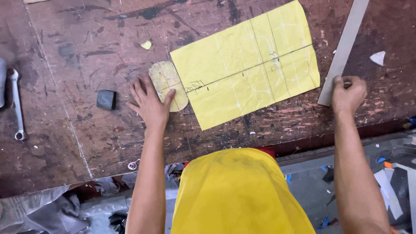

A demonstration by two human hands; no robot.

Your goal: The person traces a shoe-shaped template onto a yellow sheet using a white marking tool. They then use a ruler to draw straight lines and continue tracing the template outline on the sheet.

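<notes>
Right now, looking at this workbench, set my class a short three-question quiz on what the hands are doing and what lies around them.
1. True or false: the left hand rests on the small oval template.
2. What does the right hand grip? A) metal ruler B) wrench C) dark block
3. Fill in: the marked sheet between the hands is ____ in colour.

Key: 1 true; 2 A; 3 yellow.
</notes>
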